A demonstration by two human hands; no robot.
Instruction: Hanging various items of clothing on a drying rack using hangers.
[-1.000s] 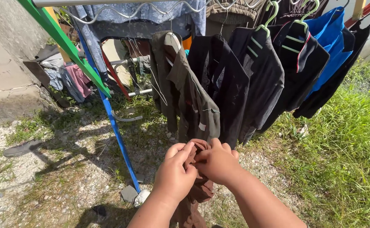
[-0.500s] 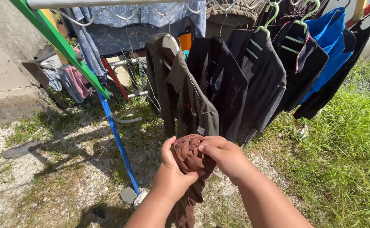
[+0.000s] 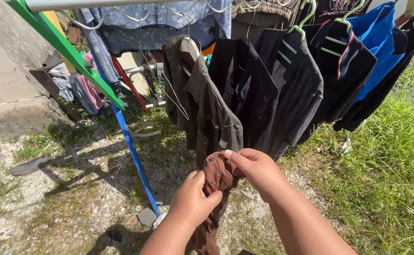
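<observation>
— What's in hand?
— A bunched brown garment [image 3: 216,177], low centre, before the drying rack [image 3: 126,137]. My left hand [image 3: 193,203] grips it; my right hand [image 3: 256,167] pinches its top edge.
— Step?
— Probably untwisting it; next needs opening it flat, I'd judge, near the hung dark shirts [image 3: 273,89].

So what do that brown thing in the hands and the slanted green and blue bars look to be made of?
Brown garment: thin woven cloth, matte, by its crumpled folds. Green bar and blue bar: likely painted metal, straight with a slight sheen; plastic coating is possible.
</observation>
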